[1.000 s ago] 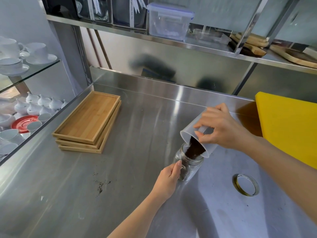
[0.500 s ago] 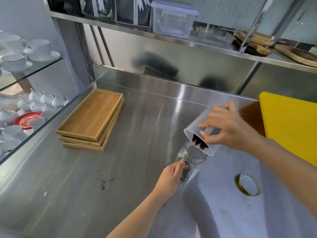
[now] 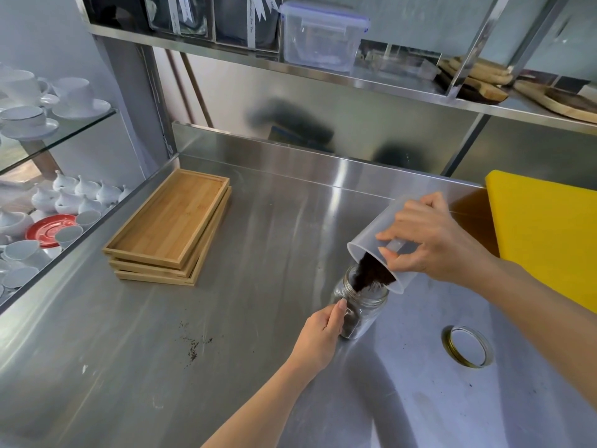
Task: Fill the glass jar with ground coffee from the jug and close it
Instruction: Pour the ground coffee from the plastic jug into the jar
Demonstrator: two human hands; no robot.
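Head view, left hand [image 3: 319, 331] gripping glass jar [image 3: 361, 305], jug [image 3: 378, 250] tilted above in right hand [image 3: 433, 240]

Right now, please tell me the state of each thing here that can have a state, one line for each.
glass jar: upright on the counter, open, partly filled.
jug: tilted mouth-down over the jar, pouring.
ground coffee: sliding from the jug into the jar.
lid: off, lying flat on the counter.
left hand: grip closed on the jar.
right hand: grip closed on the jug.
plastic box: closed, on the shelf.
wooden trays: stacked, empty on top.
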